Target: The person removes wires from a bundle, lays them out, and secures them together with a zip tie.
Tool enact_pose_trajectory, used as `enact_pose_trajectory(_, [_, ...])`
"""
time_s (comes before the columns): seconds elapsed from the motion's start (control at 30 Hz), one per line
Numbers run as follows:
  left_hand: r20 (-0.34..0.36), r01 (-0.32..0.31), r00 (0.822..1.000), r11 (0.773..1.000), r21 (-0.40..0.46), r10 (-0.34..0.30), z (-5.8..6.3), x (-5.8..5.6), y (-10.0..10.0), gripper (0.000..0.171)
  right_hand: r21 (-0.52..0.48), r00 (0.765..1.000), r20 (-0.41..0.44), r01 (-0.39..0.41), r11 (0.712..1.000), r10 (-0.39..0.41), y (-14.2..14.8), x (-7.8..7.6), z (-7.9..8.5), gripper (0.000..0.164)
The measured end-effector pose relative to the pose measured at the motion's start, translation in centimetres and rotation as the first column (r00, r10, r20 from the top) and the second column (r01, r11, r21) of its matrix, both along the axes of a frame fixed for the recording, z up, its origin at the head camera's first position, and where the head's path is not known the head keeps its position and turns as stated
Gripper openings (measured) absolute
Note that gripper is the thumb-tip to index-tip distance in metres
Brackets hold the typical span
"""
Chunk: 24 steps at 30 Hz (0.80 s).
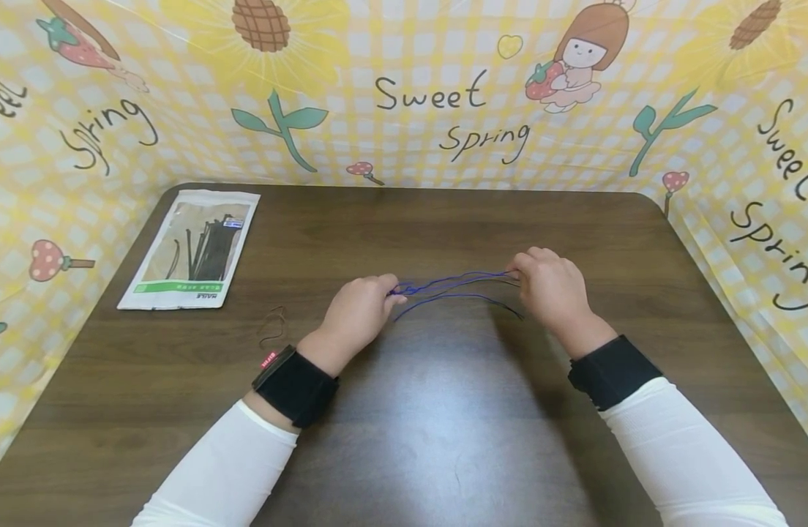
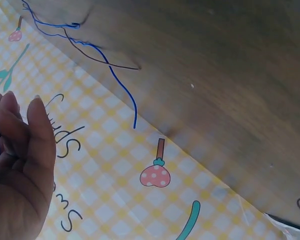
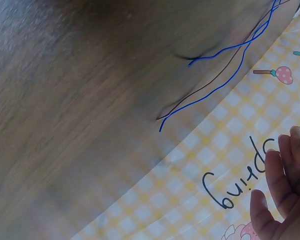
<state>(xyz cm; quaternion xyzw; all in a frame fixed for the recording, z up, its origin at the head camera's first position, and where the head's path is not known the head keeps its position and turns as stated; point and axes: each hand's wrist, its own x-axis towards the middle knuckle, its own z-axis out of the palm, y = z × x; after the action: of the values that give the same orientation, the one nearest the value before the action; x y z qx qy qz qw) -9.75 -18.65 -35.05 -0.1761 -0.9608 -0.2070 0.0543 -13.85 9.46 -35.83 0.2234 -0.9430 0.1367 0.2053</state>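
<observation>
Thin blue wires [image 1: 470,277] run between the two hands over the middle of the table, with a thin brown wire [image 3: 210,82] among them. My left hand [image 1: 356,311] pinches the bundle at its left end between thumb and fingers. At the other end my right hand [image 1: 552,291] pinches the tip of a blue strand between thumb and forefinger. Below it, a blue wire [image 1: 457,296] curves away with its right end loose. Loose ends of blue wire [image 2: 122,85] also show in the left wrist view, where the left fingers are curled.
On the far left of the brown table [image 1: 404,227] lies a white pouch [image 1: 180,296] with a window showing black cable ties. A thin bent brown wire [image 1: 282,322] lies left of the left hand. Yellow checked cloth [image 1: 430,161] rises behind and beside the table.
</observation>
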Motion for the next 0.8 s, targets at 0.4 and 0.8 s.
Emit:
enact_pose_trajectory(0.4, [0.016,-0.022,1.0,1.0,0.013,0.022,-0.3,-0.3,-0.6,0.017,0.018,0.999,0.0,0.042,0.999,-0.042,0.5,-0.2,0.1,0.014])
enact_pose_trajectory(0.8, [-0.029,0.003,1.0,1.0,0.025,-0.002,-0.4,-0.1,-1.3,0.024,-0.016,0.993,0.016,0.119,0.993,-0.119,1.4,-0.6,0.8,0.015])
